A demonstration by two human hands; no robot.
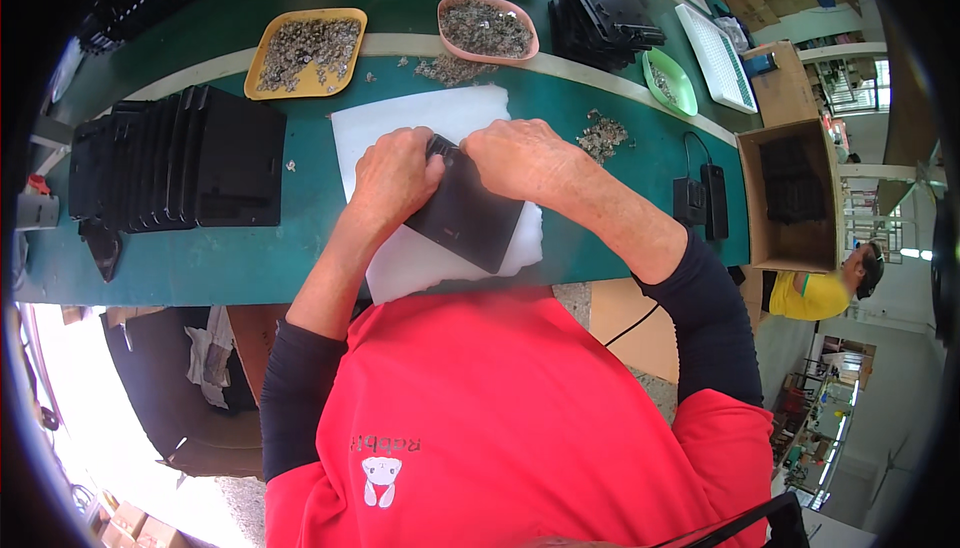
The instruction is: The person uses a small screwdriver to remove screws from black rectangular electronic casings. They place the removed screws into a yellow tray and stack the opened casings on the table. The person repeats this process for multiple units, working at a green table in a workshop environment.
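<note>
A black flat plastic panel (468, 216) lies tilted on a white foam sheet (420, 113) in front of me. My left hand (398, 176) is closed round the panel's far left edge, its thumb along the side. At the far right corner my right hand (520, 160) is closed on the panel too, fingers curled in. Its fingertips are hidden, so whether a small part sits between them cannot be told. Beyond the foam stand a yellow tray (358, 53) and a pink tray (445, 33), both holding small metal pieces.
A row of black panels (235, 158) stands at the left. Loose metal pieces (602, 136) lie right of the foam. Further right are a green bowl (684, 88), black adapters (714, 198) and a cardboard box (838, 198). More black parts (600, 23) are stacked at the back.
</note>
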